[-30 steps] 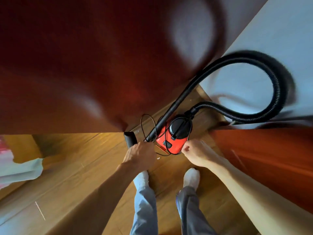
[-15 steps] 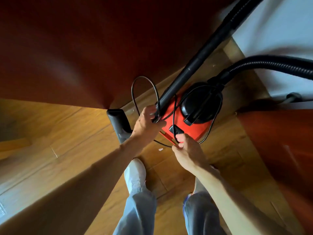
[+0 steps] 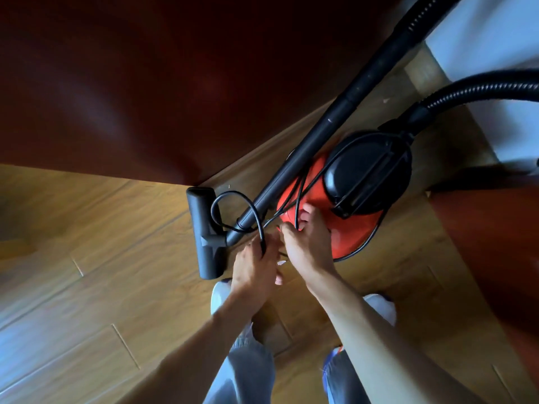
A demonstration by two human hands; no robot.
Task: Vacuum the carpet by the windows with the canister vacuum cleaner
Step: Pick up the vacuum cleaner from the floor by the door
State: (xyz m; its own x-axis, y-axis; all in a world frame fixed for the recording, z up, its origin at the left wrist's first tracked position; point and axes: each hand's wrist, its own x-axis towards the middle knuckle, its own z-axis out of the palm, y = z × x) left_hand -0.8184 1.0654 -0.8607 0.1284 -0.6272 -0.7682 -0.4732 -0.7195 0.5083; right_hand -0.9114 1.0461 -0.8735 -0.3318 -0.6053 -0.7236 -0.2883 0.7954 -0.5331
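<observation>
Right, the canister vacuum (image 3: pixel 344 237) sits center-right on the wood floor (image 3: pixel 102 258), just up-right of yr hands. L hand (image 3: pixel 256 263) pinches the cord (image 3: pixel 233 195) loop arcing up-left. R hand (image 3: pixel 309 249), nearer the body, has fingers curled on a strand there.

Canister body (image 3: pixel 354 236): glossy red plastic; black glossy cap (image 3: pixel 364 170). Wand (image 3: pixel 320 135): matt black plastic. Hose (image 3: pixel 478 90): ribbed black plastic. Floor (image 3: pixel 116 228): smooth wood-grain planks, light sheen.

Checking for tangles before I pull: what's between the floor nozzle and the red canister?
In the head view, the wand's lower end and a loop of black cord lie between floor nozzle and red canister; the left hand grips that cord.
</observation>
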